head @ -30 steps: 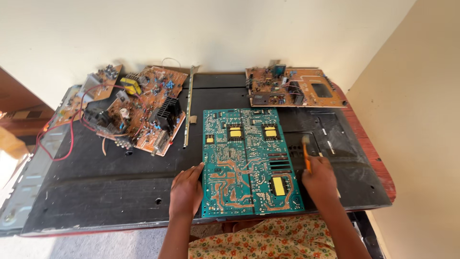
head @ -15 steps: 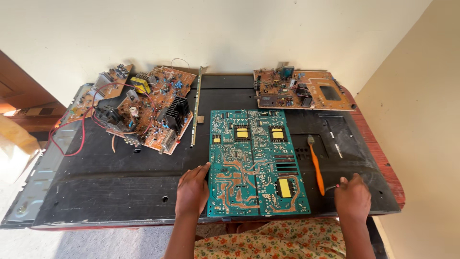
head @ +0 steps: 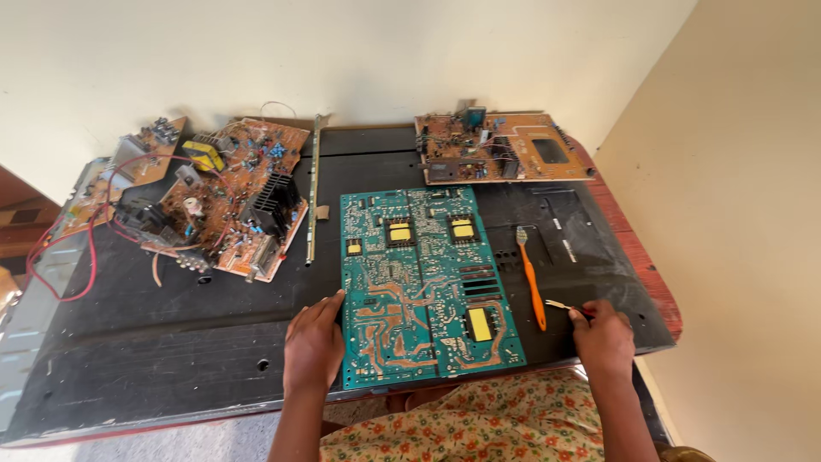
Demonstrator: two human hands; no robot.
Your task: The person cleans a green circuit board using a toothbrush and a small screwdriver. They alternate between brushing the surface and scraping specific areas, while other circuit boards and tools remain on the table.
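Observation:
A large green circuit board (head: 423, 282) lies flat on a black panel (head: 171, 342), solder side up with yellow patches. My left hand (head: 315, 342) rests at its lower left edge, fingers on the board's rim. My right hand (head: 603, 338) is at the panel's right front, closed on a small thin tool (head: 564, 306) with a pale tip and a red bit near the fingers. An orange-handled brush (head: 530, 278) lies on the panel between the board and my right hand.
A pile of brown circuit boards with red wires (head: 197, 197) sits at the back left. Another brown board (head: 500, 147) lies at the back right. A thin metal strip (head: 313, 188) runs front to back beside the pile. Wall rises on the right.
My right hand has left the orange brush lying on the panel, moved right and toward me, and picked up the small thin tool. The left hand stays at the board's edge.

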